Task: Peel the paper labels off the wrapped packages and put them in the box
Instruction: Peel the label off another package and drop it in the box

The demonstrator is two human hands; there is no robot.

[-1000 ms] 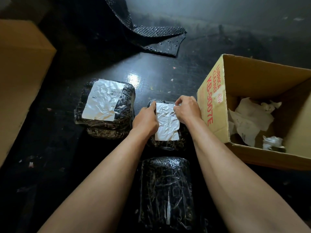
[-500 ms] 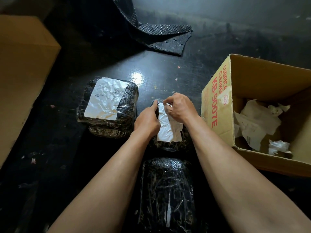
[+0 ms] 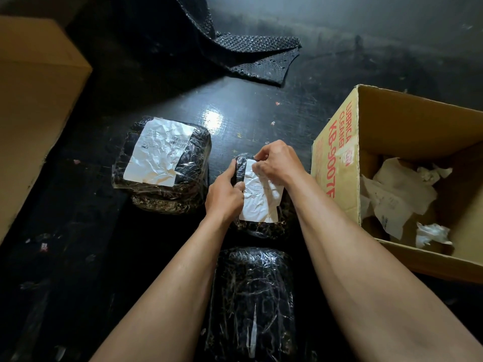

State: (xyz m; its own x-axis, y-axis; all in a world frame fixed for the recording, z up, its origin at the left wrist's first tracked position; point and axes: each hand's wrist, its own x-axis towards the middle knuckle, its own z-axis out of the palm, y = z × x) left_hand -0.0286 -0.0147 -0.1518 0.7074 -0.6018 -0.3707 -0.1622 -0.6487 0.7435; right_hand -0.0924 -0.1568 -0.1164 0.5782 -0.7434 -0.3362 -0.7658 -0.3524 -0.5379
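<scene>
The right hand point(image 3: 277, 163) has its fingers curled over the top of the label point(image 3: 261, 202) and pinches the paper there. A second ago this hand lay next to the top right corner, with its knuckles up. Half a second ago it was already on the top edge, and it stays there now. The top of the label looks a bit bent under the fingers. The bottom part is still flat on the middle pack point(image 3: 261, 229).

The left hand point(image 3: 224, 194) holds the left side of the middle pack. Its thumb points up along the edge, and one curled finger presses on the left edge of the label. It is in much the same spot as before.

The middle pack sits on the dark bench point(image 3: 248, 113), just left of the box point(image 3: 337, 152). The box is open, with old labels point(image 3: 397, 194) lying crumpled inside. They look the same as before.

The left pack point(image 3: 167, 197) sits to the left, apart from the hands. Its own big label point(image 3: 159, 150) is still stuck on top. The near pack point(image 3: 251, 296) lies between the two arms and shows no paper on top. Neither pack has moved.

Black bubble wrap point(image 3: 256, 56) lies at the back, and a big box point(image 3: 34, 100) stands at the far left.
</scene>
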